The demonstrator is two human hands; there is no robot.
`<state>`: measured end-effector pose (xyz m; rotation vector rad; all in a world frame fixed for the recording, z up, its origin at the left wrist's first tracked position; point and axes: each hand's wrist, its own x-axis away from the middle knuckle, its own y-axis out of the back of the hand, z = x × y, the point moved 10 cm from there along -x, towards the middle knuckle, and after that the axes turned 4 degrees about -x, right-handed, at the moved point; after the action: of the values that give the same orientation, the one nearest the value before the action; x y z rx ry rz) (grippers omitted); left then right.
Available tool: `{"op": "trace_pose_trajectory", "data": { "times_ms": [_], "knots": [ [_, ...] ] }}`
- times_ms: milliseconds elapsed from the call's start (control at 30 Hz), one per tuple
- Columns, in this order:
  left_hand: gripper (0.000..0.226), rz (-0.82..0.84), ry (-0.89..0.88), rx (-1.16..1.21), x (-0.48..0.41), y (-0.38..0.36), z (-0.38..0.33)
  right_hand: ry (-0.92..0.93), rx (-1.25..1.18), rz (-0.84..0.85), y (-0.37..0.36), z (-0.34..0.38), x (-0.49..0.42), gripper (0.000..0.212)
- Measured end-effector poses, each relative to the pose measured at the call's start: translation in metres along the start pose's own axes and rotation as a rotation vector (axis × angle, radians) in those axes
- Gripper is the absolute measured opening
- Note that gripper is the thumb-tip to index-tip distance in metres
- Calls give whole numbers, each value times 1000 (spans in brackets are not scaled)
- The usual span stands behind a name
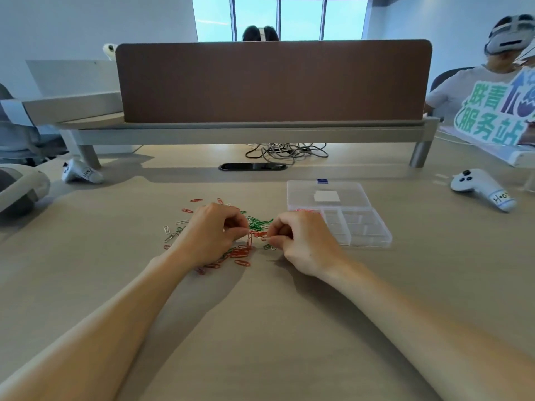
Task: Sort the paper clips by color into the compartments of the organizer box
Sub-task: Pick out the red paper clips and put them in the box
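Head view: two bare forearms reached forward over the desk [86, 285]. Left hand [210, 231] curled, fingertips pinched on a red paper clip [249, 241] hanging with its long axis near upright. Right hand [301, 241] curled likewise, thumb and forefinger closed at a red clip [260, 234] lying crosswise between the two hands; hard to tell whether truly gripped. Beneath and between the hands, the scattered paper clips [238, 253]: red ones heaped nearest, pointing every way, green ones [257, 222] bunched just beyond, silver ones [170, 231] strewn out past the left hand. Just beside the right hand, farther right, the clear organizer box [356, 227], long axis running away from the wearer, lid [327, 195] folded open behind it, some red clips in its near-left compartment. Farther off, white controllers [482, 192] at either side, a tangle of cables [286, 151], a brown divider panel [273, 82].
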<state>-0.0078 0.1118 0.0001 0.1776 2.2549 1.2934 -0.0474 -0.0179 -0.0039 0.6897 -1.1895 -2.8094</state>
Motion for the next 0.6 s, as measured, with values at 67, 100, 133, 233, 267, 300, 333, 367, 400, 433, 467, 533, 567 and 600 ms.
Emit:
{"op": "trace_pose_trajectory", "data": {
  "times_ms": [67,100,133,233,267,300,333,367,400,433,467,533,567,600],
  "knots": [
    [7,-5,-43,63,0,0,-8,15,-11,-39,4,2,1,17],
    [7,-1,-61,95,0,-1,-11,18,-13,-48,5,2,1,23],
    [9,2,-80,118,0,-2,-14,22,-14,-50,4,2,1,26],
    [13,18,-122,158,3,-4,-20,50,13,-36,0,4,0,19],
    [13,27,-130,161,3,-4,-21,55,12,-36,0,4,0,16],
    [12,38,-134,166,3,-3,-22,55,2,-41,1,4,0,15],
    [11,40,-126,179,3,1,-22,52,-12,-49,2,4,0,13],
    [10,22,-106,200,1,8,-18,46,-22,-56,4,3,0,12],
    [8,-13,-72,209,0,19,-9,40,-28,-58,5,3,0,11],
    [6,-43,-25,186,-1,30,2,34,-29,-53,5,2,0,10],
    [4,-46,29,128,-2,38,15,33,-27,-46,4,1,1,10],
    [4,45,138,-17,-1,40,40,33,-29,-41,4,0,2,10],
    [5,122,181,-64,1,36,49,31,-32,-40,4,-1,2,10],
    [6,191,207,-86,3,30,55,26,-37,-38,3,-2,2,10]
  ]
}}
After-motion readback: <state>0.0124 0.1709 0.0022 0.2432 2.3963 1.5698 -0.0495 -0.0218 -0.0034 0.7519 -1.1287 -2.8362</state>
